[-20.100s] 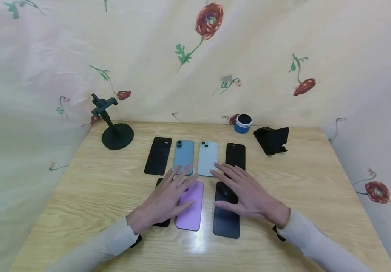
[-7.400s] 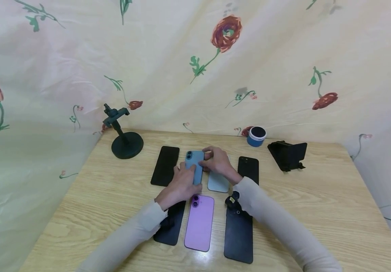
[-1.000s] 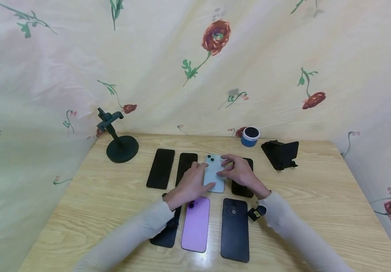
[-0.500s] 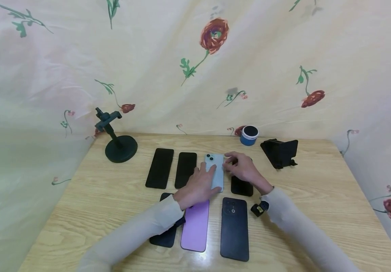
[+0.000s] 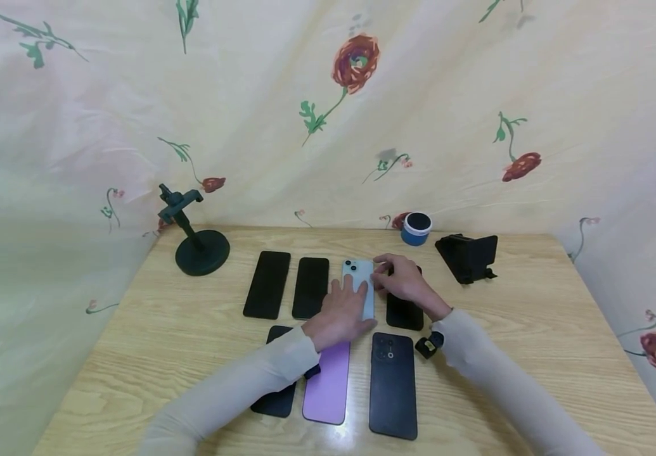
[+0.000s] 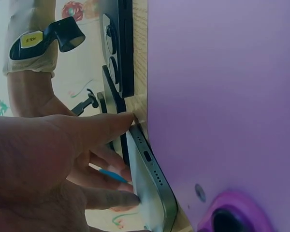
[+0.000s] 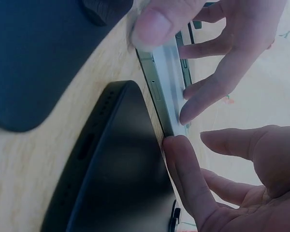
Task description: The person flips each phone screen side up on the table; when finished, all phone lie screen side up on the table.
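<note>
1. The flat, round-cornered, pale blue phone (image 5: 361,269) lies on the wooden bench (image 5: 151,329), its long side pointing forward.
2. The left hand (image 5: 341,313) spreads on top.
3. The right hand (image 5: 404,278) touches its right edge, pinching nothing.

on the table (image 5: 533,329), four phones (image 5: 310,285) lie behind three nearer phones (image 5: 330,389), with a stand (image 5: 203,254) farther left.

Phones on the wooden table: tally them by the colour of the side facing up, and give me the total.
Black or near-black rectangular phones: 5
Pale blue rectangular phone with a two-lens camera: 1
Purple rectangular phone, partly under the sleeve: 1
Total: 7
</note>
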Demonstrator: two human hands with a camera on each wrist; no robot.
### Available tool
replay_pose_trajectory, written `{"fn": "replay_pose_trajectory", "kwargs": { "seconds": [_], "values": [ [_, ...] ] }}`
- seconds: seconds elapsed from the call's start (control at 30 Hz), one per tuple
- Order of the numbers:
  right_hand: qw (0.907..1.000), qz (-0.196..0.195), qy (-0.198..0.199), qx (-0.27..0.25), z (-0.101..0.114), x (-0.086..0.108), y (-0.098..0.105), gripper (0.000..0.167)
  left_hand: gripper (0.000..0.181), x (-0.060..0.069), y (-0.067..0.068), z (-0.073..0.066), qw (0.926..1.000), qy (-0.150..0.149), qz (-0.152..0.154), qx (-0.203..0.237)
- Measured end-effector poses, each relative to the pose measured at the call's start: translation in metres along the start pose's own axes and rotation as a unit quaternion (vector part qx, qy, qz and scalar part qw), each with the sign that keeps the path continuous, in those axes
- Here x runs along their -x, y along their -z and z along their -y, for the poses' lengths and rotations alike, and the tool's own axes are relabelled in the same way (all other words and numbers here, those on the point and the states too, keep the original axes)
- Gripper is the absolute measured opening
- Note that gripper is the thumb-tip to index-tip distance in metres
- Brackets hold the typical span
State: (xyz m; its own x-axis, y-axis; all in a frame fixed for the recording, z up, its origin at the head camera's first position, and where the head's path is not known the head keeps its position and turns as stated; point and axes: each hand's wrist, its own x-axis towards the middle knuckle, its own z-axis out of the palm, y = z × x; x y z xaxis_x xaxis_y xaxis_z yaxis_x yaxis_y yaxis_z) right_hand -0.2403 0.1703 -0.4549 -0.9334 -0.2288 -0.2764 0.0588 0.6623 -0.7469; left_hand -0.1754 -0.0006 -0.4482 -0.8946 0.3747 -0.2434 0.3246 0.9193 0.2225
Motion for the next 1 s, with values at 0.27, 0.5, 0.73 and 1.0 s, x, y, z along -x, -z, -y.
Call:
{"fn": "replay_pose_trajectory", "kwargs": {
  "seconds": [0.27, 0.5, 0.73, 1.0],
  "values": [
    [0.9998, -0.002, -0.004, 0.02, 0.0012, -0.006, -0.0024, 0.049, 0.081, 0.0018, 0.0014, -0.0004, 0.9998, -0.004, -0.013, -0.014],
    [0.9997, -0.002, -0.011, 0.023, 0.0035, -0.0085, -0.0054, 0.05, 0.08, 0.0029, 0.0014, 0.003, 0.9997, -0.013, -0.018, -0.012],
    [0.9997, -0.005, -0.013, 0.021, 0.0035, -0.0105, -0.0085, 0.052, 0.078, 0.0021, 0.0022, 0.0067, 0.9993, -0.012, -0.006, 0.034],
    [0.9997, -0.011, -0.017, 0.016, 0.0027, -0.01, -0.0098, 0.051, 0.078, -0.0001, 0.0022, 0.0082, 0.999, -0.012, -0.003, 0.043]
  ]
}}
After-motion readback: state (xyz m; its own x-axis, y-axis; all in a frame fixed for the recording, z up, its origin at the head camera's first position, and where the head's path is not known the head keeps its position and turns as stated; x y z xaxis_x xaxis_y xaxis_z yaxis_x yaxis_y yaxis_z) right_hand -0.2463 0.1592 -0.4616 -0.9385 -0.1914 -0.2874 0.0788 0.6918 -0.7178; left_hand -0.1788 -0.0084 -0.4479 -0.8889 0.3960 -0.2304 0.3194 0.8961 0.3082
